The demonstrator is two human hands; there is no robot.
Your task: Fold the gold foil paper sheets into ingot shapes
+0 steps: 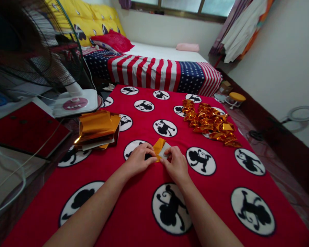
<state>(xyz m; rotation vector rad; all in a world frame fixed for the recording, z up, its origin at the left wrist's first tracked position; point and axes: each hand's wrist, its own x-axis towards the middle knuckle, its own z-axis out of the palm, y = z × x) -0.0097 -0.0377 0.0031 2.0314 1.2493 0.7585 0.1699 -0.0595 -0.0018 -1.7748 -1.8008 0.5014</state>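
A partly folded sheet of gold foil paper [159,146] lies on the red cloth in front of me, its pale grey side showing on the right. My left hand [141,157] pinches its left and lower edge between thumb and fingers. On the other side, my right hand [175,163] has thumb and fingers closed on the pale part. Both thumbs almost meet at the paper's bottom. To the left is a stack of flat gold foil sheets [99,127]. Several folded gold foil pieces [208,120] sit in rows at the right.
The red cloth [113,212] with monkey prints covers the table. A fan [76,99] stands at the left beside a dark red box [25,127]. Beyond the table is a bed with a striped and starred cover [149,72]. A yellow stool [237,96] is by the right wall.
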